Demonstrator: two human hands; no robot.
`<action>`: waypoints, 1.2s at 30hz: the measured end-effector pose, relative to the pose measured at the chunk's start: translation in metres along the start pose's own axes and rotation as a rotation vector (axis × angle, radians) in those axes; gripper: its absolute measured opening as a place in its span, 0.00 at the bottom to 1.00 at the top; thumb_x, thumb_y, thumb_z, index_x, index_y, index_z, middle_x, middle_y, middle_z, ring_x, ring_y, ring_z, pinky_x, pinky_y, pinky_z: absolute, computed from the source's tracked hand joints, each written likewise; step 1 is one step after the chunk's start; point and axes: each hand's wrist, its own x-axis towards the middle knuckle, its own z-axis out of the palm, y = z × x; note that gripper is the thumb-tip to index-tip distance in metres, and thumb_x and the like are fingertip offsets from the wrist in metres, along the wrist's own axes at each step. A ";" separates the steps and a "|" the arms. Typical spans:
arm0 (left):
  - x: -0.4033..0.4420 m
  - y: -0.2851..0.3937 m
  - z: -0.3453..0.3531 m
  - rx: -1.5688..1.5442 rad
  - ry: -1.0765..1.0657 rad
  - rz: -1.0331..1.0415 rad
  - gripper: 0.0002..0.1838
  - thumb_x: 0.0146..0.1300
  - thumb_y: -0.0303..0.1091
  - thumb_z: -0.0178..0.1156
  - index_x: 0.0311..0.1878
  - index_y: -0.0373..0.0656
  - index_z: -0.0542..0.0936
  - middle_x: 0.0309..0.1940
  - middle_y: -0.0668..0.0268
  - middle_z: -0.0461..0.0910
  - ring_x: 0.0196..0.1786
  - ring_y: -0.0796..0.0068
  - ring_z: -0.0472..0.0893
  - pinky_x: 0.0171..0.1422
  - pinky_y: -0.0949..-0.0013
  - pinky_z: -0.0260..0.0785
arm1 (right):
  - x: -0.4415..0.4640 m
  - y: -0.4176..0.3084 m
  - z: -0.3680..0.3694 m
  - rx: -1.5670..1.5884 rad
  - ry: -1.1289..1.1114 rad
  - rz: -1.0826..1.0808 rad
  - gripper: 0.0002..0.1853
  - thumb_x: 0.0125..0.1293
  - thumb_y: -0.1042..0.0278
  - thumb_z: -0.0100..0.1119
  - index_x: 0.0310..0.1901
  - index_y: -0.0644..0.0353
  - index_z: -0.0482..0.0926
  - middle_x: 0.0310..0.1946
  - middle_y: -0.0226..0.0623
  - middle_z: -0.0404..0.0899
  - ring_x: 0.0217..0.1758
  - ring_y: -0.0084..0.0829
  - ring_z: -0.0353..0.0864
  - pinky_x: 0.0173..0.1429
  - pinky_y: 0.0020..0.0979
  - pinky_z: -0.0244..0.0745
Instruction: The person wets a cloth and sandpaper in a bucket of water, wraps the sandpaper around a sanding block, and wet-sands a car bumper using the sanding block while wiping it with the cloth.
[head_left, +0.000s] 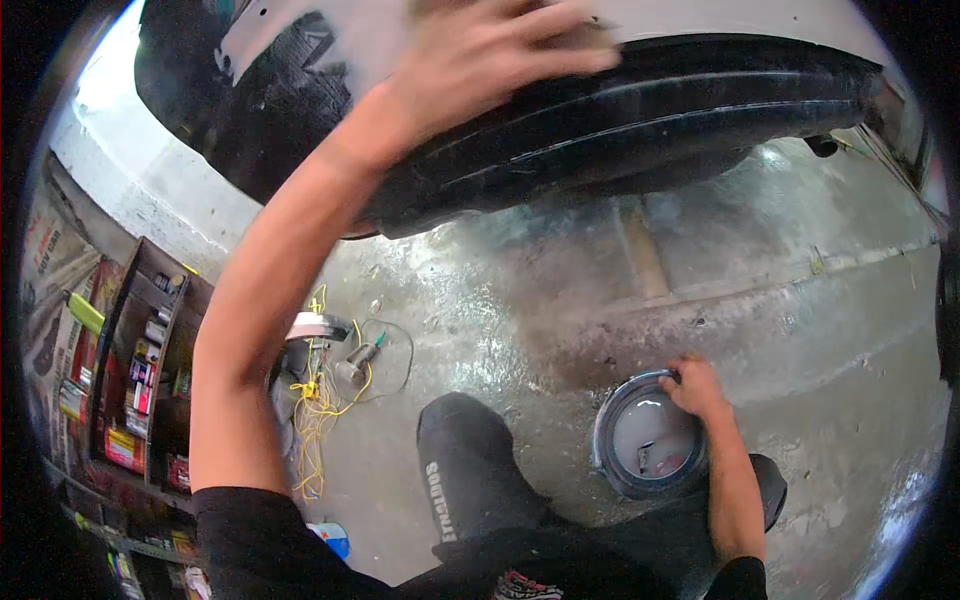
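Observation:
At the top of the head view, my left hand (495, 55) is smeared by motion against the pale painted panel (690, 18) of a vehicle. Its fingers point right, and a blurred dark patch near them is too unclear to name. Under that hand runs the black lower bumper (640, 110). At the lower right, my right hand (695, 385) grips the rim of a round bucket (605, 430) standing on the wet floor. Cloudy grey liquid (655, 430) fills part of the bucket, with small dark and reddish shapes in it.
A shelf (125, 350) with boxes and small containers stands at the left. Tangled yellow cord (315, 440) and a tool with a green tip (358, 362) lie on the wet floor (470, 300). My knee (465, 430) is beside the bucket.

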 end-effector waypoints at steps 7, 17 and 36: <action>0.024 0.020 0.008 -0.117 0.011 -0.101 0.17 0.77 0.40 0.59 0.65 0.62 0.88 0.68 0.65 0.80 0.72 0.61 0.75 0.82 0.38 0.54 | 0.006 0.006 0.010 0.043 0.027 -0.005 0.19 0.70 0.59 0.71 0.60 0.55 0.91 0.59 0.59 0.87 0.63 0.61 0.85 0.69 0.54 0.80; -0.123 0.404 -0.030 -2.022 0.268 -1.874 0.31 0.79 0.36 0.66 0.83 0.49 0.74 0.76 0.61 0.77 0.74 0.69 0.77 0.84 0.61 0.64 | -0.010 -0.109 0.011 1.097 -0.165 0.224 0.28 0.88 0.45 0.56 0.68 0.65 0.83 0.56 0.37 0.89 0.59 0.31 0.87 0.67 0.35 0.81; -0.111 0.529 0.011 -1.354 -0.502 -1.238 0.35 0.72 0.30 0.61 0.82 0.51 0.68 0.65 0.45 0.81 0.67 0.43 0.83 0.69 0.42 0.77 | -0.091 0.035 0.063 0.731 -0.364 0.551 0.33 0.81 0.53 0.63 0.78 0.63 0.69 0.57 0.48 0.88 0.57 0.43 0.89 0.64 0.45 0.85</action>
